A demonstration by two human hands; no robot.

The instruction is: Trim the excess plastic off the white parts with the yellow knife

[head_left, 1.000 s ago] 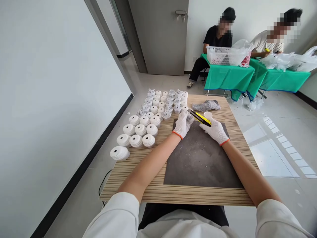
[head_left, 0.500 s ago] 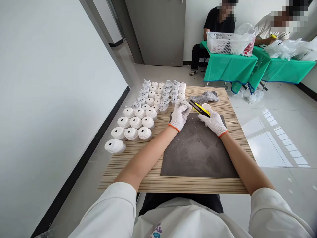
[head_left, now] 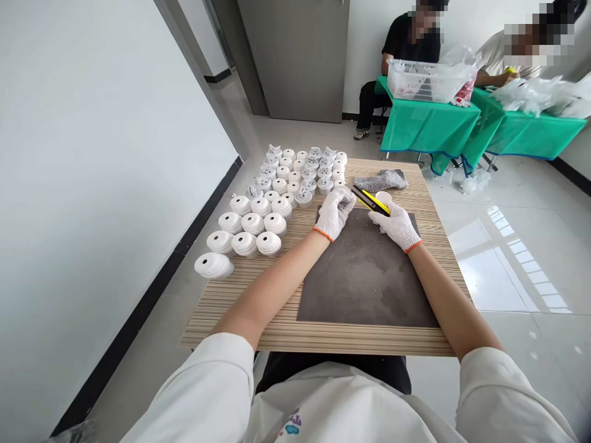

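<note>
Both of my hands wear white knit gloves and meet at the far edge of a dark mat (head_left: 364, 277). My right hand (head_left: 396, 225) is closed on a yellow and black utility knife (head_left: 372, 202), whose tip points left toward my left hand (head_left: 333, 214). The left hand's fingers are curled shut around something that the glove hides. A small white round cap (head_left: 385, 197) sits just behind the knife, by my right fingers.
The mat lies on a striped wooden table (head_left: 258, 289). Larger white domed parts (head_left: 253, 224) and several smaller ones (head_left: 300, 175) stand in rows at the far left. A grey cloth (head_left: 381, 179) lies beyond the hands. Two people sit at green tables (head_left: 429, 126) with a white basket (head_left: 422, 81).
The view has shifted slightly, so the table sits a little higher in the picture. My hands stay together at the mat's far edge with the knife in the same grip.
</note>
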